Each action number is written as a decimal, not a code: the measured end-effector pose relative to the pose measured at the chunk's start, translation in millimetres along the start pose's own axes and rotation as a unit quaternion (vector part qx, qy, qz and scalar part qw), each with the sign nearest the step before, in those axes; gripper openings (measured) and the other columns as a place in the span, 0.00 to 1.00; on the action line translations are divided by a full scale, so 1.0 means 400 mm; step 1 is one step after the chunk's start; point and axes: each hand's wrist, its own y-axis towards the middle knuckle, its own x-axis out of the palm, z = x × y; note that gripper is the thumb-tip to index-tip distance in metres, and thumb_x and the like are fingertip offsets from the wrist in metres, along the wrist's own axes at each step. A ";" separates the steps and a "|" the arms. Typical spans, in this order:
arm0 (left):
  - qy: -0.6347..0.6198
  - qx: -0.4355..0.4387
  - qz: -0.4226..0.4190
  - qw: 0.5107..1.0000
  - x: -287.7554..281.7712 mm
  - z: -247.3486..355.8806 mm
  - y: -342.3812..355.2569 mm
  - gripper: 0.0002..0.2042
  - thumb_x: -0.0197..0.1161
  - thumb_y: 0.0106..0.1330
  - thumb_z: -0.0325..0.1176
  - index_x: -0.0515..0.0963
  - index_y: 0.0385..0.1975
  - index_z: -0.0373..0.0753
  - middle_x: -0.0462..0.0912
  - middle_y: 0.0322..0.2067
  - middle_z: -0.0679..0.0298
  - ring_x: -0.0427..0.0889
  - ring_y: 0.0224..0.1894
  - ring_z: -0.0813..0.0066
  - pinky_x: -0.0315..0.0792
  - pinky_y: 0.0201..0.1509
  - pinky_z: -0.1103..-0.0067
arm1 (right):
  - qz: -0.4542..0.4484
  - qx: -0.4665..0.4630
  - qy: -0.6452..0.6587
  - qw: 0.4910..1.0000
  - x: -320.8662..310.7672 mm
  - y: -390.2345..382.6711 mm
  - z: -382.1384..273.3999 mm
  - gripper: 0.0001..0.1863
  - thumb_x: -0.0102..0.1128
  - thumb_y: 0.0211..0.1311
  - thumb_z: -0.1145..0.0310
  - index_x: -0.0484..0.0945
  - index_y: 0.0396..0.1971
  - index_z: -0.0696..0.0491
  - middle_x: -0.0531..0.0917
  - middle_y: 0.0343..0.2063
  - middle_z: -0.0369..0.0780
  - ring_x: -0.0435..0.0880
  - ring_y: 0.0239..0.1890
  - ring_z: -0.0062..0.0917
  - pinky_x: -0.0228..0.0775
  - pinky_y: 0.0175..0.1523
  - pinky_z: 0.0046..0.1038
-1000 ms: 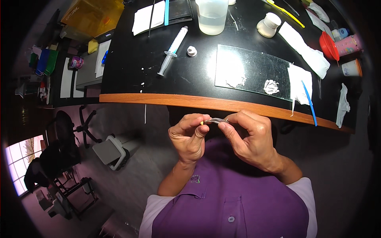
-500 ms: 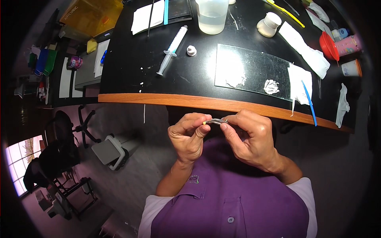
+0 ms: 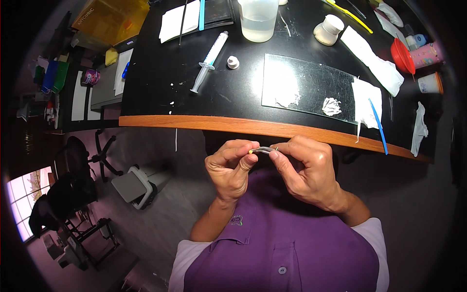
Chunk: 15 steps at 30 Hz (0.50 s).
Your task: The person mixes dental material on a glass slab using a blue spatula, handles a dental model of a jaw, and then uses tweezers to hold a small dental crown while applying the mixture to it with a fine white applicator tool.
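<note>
Metal shines on a thin, bent tool [image 3: 264,149], smooth and bowed. The right hand [image 3: 309,165] pinches one end, and the left hand [image 3: 227,170] pinches a tiny yellow bit [image 3: 251,152] at the other. The hands are close, with a small gap between. The tool is in front of the chest, near the wooden edge [image 3: 194,122] of the black surface [image 3: 151,87]. On that lie a flat glass sheet [image 3: 316,78] with a crumpled white lump [image 3: 332,106], and a plastic syringe [image 3: 209,62]. To the left are a gray floor [image 3: 170,209] and a bright window [image 3: 30,202]. The tool runs side to side, its yellow-bit end pointing left.
</note>
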 end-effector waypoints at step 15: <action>0.098 0.020 -0.044 0.994 0.017 0.033 0.012 0.13 0.77 0.64 0.17 0.88 0.48 0.32 0.90 0.46 0.50 0.90 0.46 0.70 0.85 0.52 0.79 | -0.039 0.075 0.112 0.990 -0.008 -0.011 0.015 0.06 0.69 0.68 0.75 0.90 0.36 0.62 0.84 0.21 0.42 0.80 0.21 0.24 0.67 0.28 0.29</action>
